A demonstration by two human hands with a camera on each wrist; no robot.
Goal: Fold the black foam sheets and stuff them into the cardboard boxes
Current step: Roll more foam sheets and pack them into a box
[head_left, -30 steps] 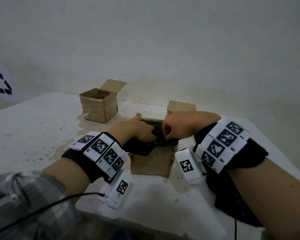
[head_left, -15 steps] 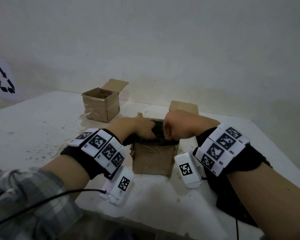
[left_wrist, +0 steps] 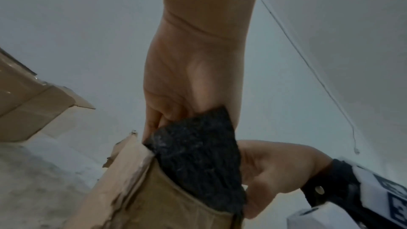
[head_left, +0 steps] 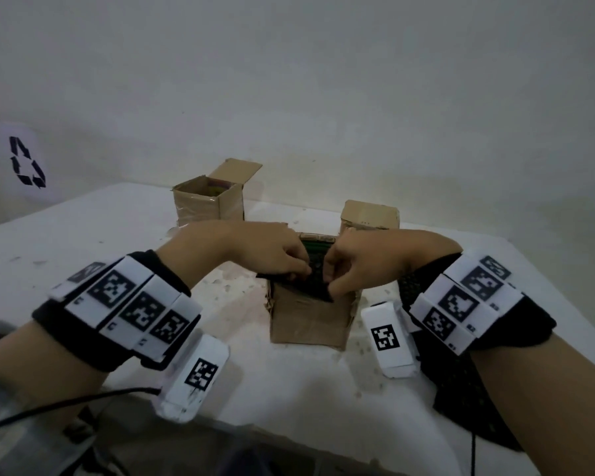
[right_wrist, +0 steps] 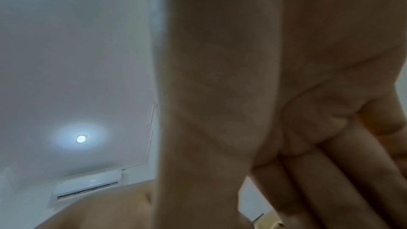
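A folded black foam sheet [head_left: 315,288] sticks out of the top of the near cardboard box [head_left: 308,321], which stands open at the middle of the table. My left hand [head_left: 298,269] grips the foam's left part from above, fingers curled down into the box. My right hand [head_left: 328,280] pinches its right part, thumb on the near side. In the left wrist view the foam [left_wrist: 198,156] juts over the box wall [left_wrist: 143,191], with the left hand [left_wrist: 189,97] above it and the right hand [left_wrist: 275,170] beside it. The right wrist view shows only blurred fingers [right_wrist: 330,180].
A second open cardboard box [head_left: 207,206] stands at the back left. Another black foam sheet [head_left: 461,389] lies on the white table [head_left: 83,249] under my right forearm, near the right edge. The near box's flap [head_left: 370,214] stands up behind my right hand. A wall lies close behind.
The foam that hung over the box's left front has been gathered in and pushed lower into the box. Both hands have drawn closer together over the opening.
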